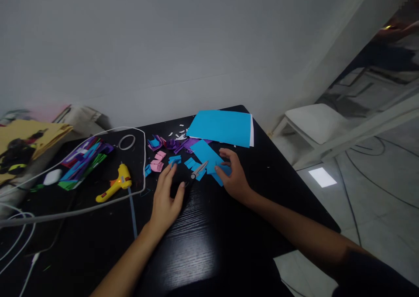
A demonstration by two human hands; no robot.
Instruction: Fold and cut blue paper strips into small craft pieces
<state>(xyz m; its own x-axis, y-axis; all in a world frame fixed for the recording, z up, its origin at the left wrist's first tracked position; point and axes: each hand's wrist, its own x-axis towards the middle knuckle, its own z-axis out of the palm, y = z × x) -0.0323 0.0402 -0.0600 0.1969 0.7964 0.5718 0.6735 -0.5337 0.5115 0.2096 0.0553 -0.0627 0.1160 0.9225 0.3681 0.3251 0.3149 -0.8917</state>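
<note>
My left hand [166, 198] is low over the black table with its thumb and fingers apart. Its fingertips are at the near edge of a small cut piece of blue paper [174, 159]. On the right, my right hand [236, 178] curves over a blue paper sheet [207, 153], thumb and fingers spread apart. Part of the paper under that hand is hidden. Between the hands lies a pair of scissors [199, 170] on blue paper, blades pointing up and right. Pink cut pieces [157, 161] and purple folded pieces [172, 144] are beyond my left hand.
A larger blue sheet [221, 126] lies over white paper at the back. To the left are a yellow glue gun [116, 183], a white cable [145, 157], a tape ring [126, 142] and coloured strips [87, 161]. A white stool [314, 120] stands beyond the table's right edge [294, 171].
</note>
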